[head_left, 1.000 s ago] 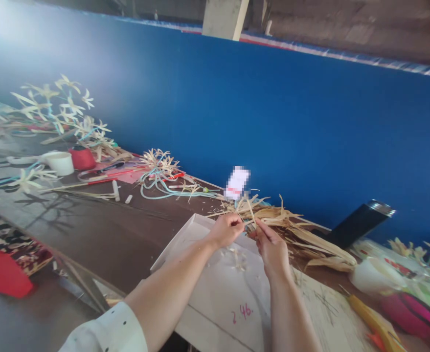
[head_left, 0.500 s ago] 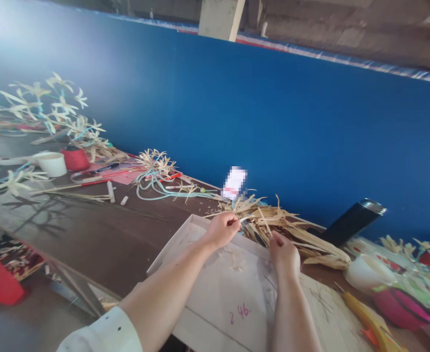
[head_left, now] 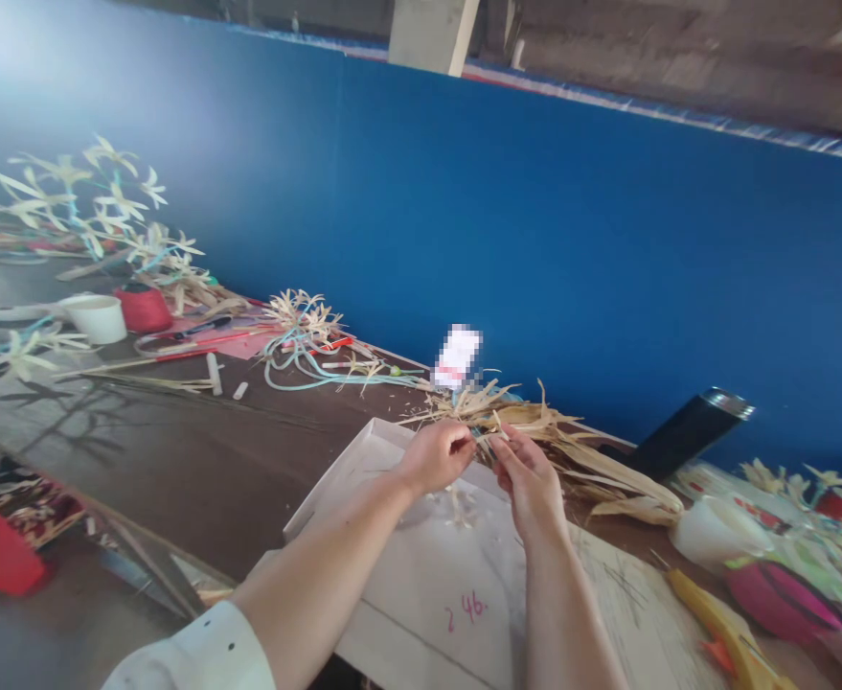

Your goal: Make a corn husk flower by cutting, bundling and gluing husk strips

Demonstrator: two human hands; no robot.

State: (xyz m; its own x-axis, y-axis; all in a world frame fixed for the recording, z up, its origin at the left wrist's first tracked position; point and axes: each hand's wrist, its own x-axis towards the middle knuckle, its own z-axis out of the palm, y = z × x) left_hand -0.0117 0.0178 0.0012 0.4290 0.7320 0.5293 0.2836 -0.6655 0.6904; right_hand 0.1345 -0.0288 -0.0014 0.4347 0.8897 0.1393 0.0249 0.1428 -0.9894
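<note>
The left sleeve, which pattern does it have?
The left sleeve is whitish with dark dots, in head view.

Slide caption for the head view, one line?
Right hand pinches a pale strip close beside left hand, near the far edge of a shallow box, dried husks just beyond.

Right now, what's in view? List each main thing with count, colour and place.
Partition: one, blue, background
Table: one, brown, foreground
Flowers: many, cream, mostly left
Cords: several, pale blue, centre-left
Cup-like items: two, white, left and right
Dry strips: many, tan, beyond hands
Pixelated rectangle: one, white, centre
Bottle: one, black, right
Tray: one, whitish, below hands
Pouch: one, pink, right
Sleeve: one, white, dotted, lower left
Left hand: one, bare, centre
Right hand: one, bare, centre, pinching pale strip
</note>
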